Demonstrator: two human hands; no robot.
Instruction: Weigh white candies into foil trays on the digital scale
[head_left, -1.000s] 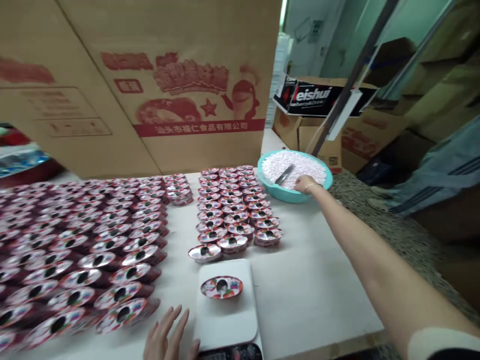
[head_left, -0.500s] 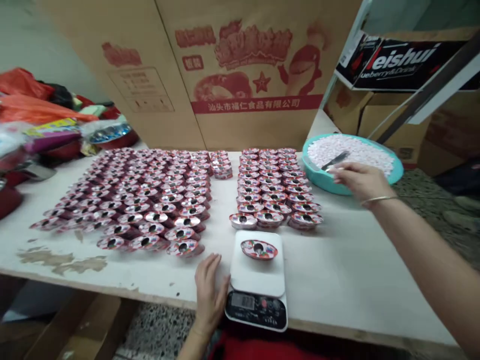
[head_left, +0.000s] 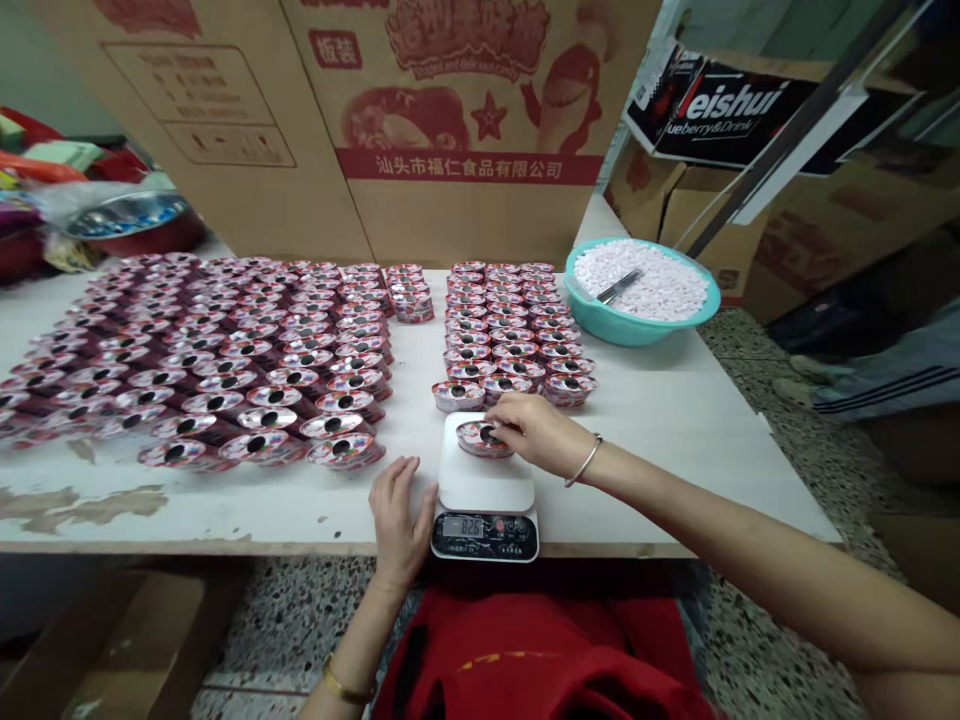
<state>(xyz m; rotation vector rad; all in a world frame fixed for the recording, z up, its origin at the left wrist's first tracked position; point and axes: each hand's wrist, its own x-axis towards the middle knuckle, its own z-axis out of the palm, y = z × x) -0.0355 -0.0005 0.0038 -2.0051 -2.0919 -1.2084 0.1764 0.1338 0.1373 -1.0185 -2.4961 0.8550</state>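
A small white digital scale stands at the table's near edge, and a red foil-lidded cup with a dark hole in its lid sits on its platform. My right hand hovers over the cup, fingertips pinched together at the lid hole; what they hold is too small to make out. My left hand lies flat and open on the table, touching the scale's left side. A teal basin of small white pellets with a metal scoop sits at the far right.
Several rows of the same red cups fill the table's left half, and a smaller block of cups stands behind the scale. Large cardboard boxes wall the back. Bags and a metal bowl lie far left. A person's legs show at right.
My right hand left the basin of pellets and came back to the cup on the scale, fingers now pinched over its lid. My left hand stayed beside the scale. The view tilted down.
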